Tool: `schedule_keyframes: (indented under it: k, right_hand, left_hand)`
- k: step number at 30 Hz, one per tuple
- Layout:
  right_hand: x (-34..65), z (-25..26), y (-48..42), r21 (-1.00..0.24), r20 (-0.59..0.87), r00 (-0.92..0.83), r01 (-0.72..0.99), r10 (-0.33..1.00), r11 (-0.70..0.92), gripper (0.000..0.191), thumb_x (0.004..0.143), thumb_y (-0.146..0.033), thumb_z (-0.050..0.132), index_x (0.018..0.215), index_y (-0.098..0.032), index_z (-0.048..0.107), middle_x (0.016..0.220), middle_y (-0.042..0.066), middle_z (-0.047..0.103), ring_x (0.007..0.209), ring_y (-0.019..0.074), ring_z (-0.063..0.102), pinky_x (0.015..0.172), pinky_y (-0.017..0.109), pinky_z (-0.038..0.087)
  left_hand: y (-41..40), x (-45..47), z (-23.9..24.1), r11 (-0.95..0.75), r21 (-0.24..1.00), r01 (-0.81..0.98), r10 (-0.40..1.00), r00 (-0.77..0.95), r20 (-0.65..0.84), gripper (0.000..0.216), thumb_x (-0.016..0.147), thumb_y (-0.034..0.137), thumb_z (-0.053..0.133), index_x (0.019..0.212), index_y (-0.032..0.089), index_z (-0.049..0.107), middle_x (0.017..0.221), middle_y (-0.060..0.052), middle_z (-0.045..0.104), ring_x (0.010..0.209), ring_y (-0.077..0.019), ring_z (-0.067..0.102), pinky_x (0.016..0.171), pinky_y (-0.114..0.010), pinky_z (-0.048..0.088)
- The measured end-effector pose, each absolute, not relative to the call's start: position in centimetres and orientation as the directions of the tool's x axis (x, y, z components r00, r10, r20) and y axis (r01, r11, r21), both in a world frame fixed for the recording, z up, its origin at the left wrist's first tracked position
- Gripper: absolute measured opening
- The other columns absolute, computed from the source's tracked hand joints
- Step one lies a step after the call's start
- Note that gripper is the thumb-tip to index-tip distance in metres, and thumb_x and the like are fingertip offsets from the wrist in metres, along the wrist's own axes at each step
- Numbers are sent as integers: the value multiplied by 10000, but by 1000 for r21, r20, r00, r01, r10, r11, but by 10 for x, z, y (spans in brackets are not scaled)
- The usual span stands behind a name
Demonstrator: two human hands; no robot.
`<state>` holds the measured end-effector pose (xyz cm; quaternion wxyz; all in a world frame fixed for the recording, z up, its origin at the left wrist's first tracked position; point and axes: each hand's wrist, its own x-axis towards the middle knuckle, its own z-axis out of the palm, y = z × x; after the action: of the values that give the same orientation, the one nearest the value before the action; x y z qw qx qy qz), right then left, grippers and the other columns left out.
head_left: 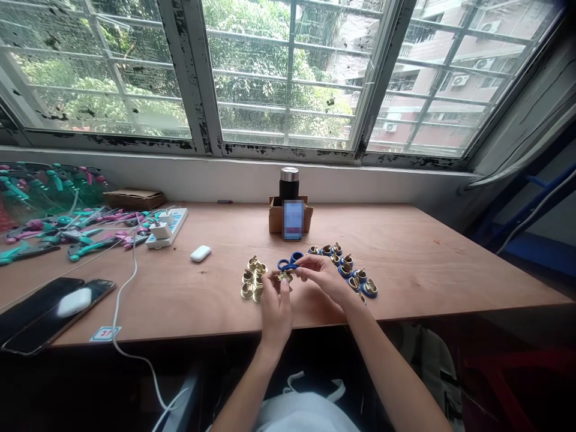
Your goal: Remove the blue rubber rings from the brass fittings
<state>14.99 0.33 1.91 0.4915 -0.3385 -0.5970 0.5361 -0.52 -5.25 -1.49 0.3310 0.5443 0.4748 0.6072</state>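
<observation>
Above the front part of the wooden table, my left hand (276,309) pinches a small gold metal fitting (285,276) between thumb and fingers. My right hand (326,279) comes in from the right, its fingertips closed on a blue ring (291,267) at the fitting's upper edge. Whether ring and fitting are joined is too small to tell. Just behind the hands lie loose blue rings (296,257). A cluster of bare gold fittings (248,276) sits left of my left hand. Gold fittings with blue rings around their bases (369,288) spread beyond and right of my right hand.
Behind the hands, a phone (293,221) leans on a cardboard box (275,217) holding a black flask (289,185). To the left are a white case (200,253), a power strip (177,228), heaped pliers (94,243), a cable (121,294) and dark phones (40,312).
</observation>
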Motion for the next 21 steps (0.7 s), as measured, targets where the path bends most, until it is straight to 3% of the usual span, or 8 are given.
schedule_keyframes:
  k: [6,10,13,21]
  right_hand:
    - [151,11,10,-966,244,-228,-146,943,214,258,793,-370,857,963,-210,749,813,27,760,672,160,636,642,297,517]
    - [153,6,16,-911,389,-25,139,921,389,228,833,-375,802,983,-209,756,887,52,769,734,191,673,658,307,527]
    - [154,5,17,-832,482,64,347,874,433,231,884,-363,731,1049,-205,768,916,65,775,744,199,679,687,316,535]
    - [151,0,18,-726,541,61,537,839,429,177,932,-291,638,1031,-210,760,933,58,786,731,201,685,712,317,539]
  left_hand:
    - [-52,-5,-15,-337,932,134,904,-232,360,208,1070,381,436,1193,222,490,950,-36,682,830,-181,666,823,-333,529]
    - [-51,-3,-17,-332,936,114,905,-242,350,237,1032,387,524,1193,215,496,1036,-68,695,924,-195,695,816,-315,558]
    - [-49,-2,-20,-343,935,93,903,-242,356,264,988,366,605,1170,209,497,1080,-85,700,967,-205,714,821,-315,582]
    - [-45,-1,-26,-353,933,68,908,-216,359,297,950,347,658,1161,209,502,1082,-104,722,970,-225,743,842,-355,615]
